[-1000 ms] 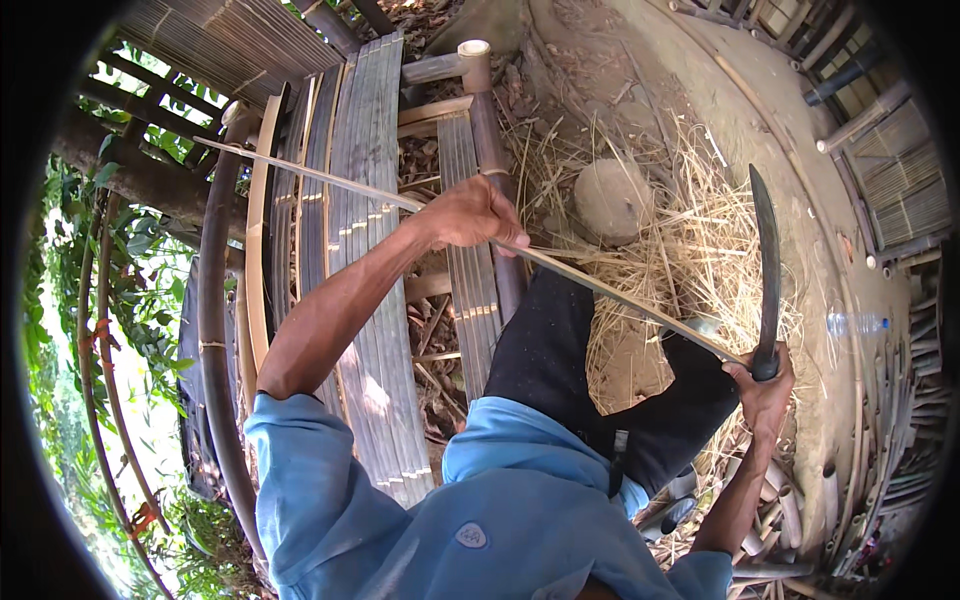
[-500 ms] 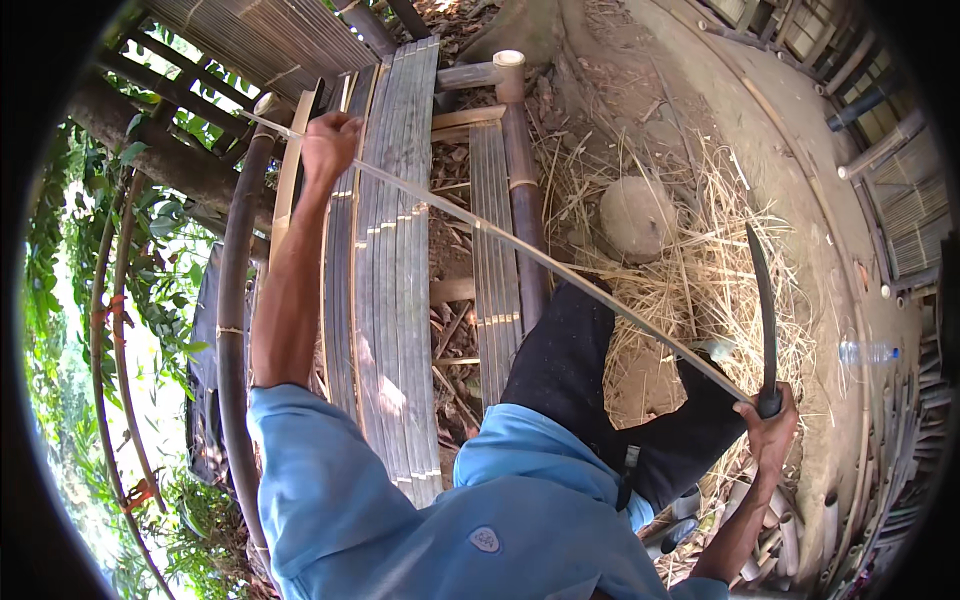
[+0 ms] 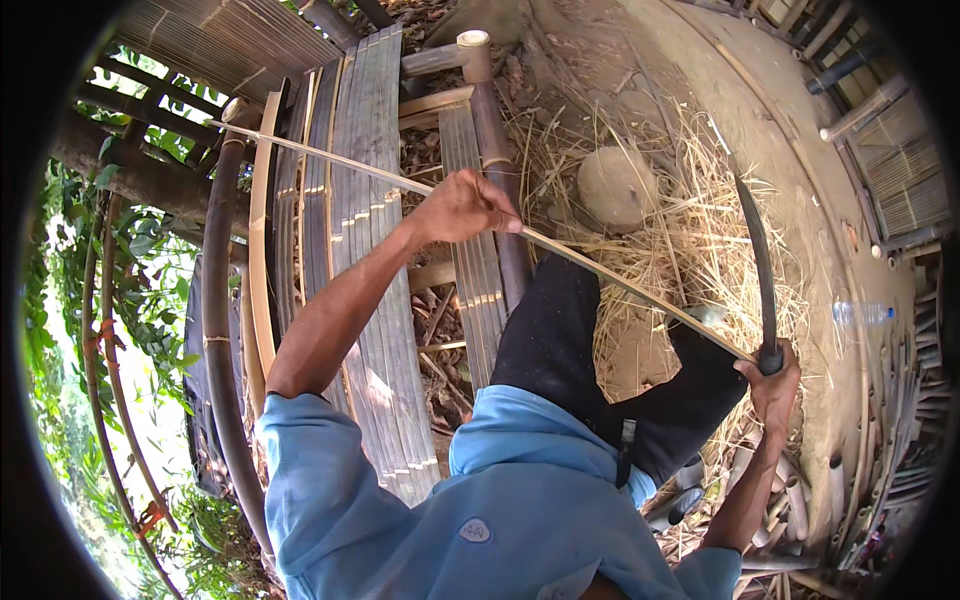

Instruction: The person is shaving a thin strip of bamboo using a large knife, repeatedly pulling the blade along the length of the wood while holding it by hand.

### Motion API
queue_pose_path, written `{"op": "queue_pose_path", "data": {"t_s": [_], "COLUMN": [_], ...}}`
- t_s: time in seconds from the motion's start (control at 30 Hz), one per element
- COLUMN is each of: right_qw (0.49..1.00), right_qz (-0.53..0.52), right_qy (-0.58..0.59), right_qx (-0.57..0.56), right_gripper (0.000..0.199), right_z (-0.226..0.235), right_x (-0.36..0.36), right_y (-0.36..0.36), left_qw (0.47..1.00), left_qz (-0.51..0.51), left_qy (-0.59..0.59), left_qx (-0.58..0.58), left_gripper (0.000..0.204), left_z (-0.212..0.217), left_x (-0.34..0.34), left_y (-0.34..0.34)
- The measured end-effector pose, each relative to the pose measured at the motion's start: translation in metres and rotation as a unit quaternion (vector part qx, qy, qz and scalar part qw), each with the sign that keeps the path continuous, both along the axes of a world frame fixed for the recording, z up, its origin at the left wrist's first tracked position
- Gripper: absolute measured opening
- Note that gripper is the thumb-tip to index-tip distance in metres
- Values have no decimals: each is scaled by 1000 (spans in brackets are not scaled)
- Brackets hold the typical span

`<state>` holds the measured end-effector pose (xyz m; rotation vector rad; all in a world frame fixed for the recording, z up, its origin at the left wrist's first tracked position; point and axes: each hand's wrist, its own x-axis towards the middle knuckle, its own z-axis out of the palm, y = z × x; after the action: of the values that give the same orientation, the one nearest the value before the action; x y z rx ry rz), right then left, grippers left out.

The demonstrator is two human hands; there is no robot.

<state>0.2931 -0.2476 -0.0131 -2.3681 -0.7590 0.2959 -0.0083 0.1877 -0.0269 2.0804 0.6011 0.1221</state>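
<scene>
Currently your left hand (image 3: 462,208) is closed around a long thin bamboo strip (image 3: 620,282), which runs diagonally from the upper left across your knees. Your right hand (image 3: 772,385), well apart, grips the handle of a dark curved blade (image 3: 757,262), its edge meeting the strip's lower end above the straw (image 3: 700,230).

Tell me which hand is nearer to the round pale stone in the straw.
Left. The left hand grips the bamboo strip just left of the stone; the right hand, holding the curved knife, sits farther, below and right.
</scene>
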Motion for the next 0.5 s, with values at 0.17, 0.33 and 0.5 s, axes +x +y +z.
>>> {"op": "queue_pose_path", "data": {"t_s": [0.17, 0.33, 0.5], "right_qw": [999, 999, 999], "right_qz": [-7, -2, 0], "right_qy": [-16, -15, -19], "right_qx": [-38, -35, -47], "right_gripper": [42, 39, 44], "right_z": [-12, -12, -27], "right_x": [2, -10, 4], "right_y": [-12, -10, -22], "left_qw": [982, 945, 902], "left_qz": [105, 285, 419], "left_qy": [45, -6, -57], "left_qx": [-149, -160, 88], "left_gripper": [15, 13, 40], "left_z": [-2, -6, 15], "left_x": [8, -11, -98], "left_y": [17, 45, 148]}}
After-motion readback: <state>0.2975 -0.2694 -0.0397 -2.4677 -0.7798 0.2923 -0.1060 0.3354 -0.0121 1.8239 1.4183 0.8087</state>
